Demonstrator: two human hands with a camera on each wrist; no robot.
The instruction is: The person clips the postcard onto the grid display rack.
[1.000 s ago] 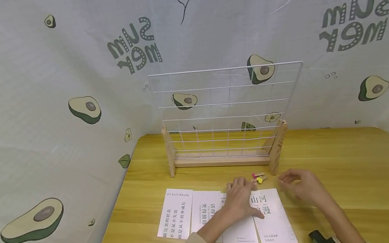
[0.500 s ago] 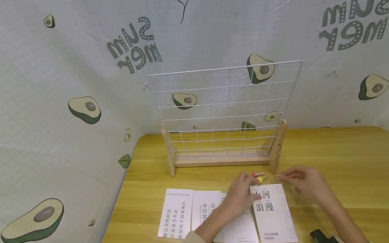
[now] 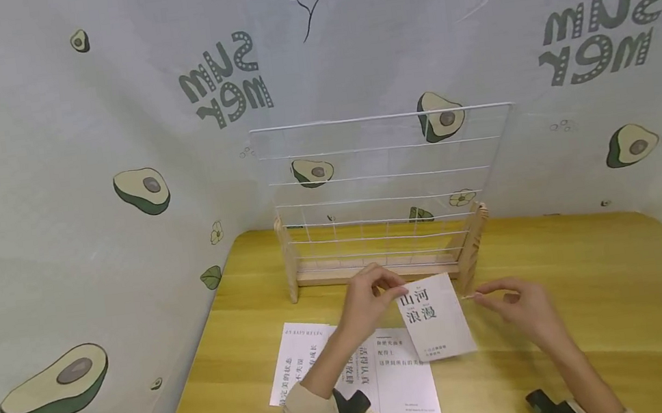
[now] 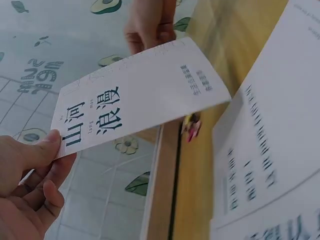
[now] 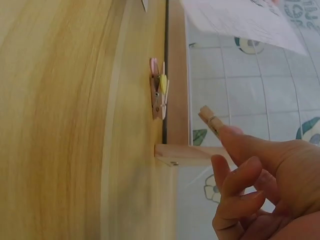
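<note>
My left hand point(image 3: 367, 302) pinches a white card point(image 3: 443, 337) with Chinese lettering by its upper left corner, raised above the table and tilted. Thumb and fingertips of my right hand point(image 3: 520, 311) hold a small wooden clothespin point(image 5: 212, 120), to the right of the card. Three more printed cards lie on the table in an overlapping row: the left one point(image 3: 289, 367), the middle one point(image 3: 361, 382) and the right one point(image 3: 406, 393). Small clothespins point(image 5: 159, 92), one with a yellow piece and one with a pink piece, lie by the rack; the raised card hides them in the head view.
Behind the hands stands a white wire grid rack point(image 3: 382, 117) on a wooden base point(image 3: 376, 272) with wooden side feet point(image 3: 473, 251). Beneath everything is a yellow wood-grain table point(image 3: 589, 292). A printed curtain point(image 3: 65, 266) hangs at the left and back.
My left hand has picked up the rightmost card and moved it up and left toward the rack. The right hand has closed on a clothespin and shifted slightly left.
</note>
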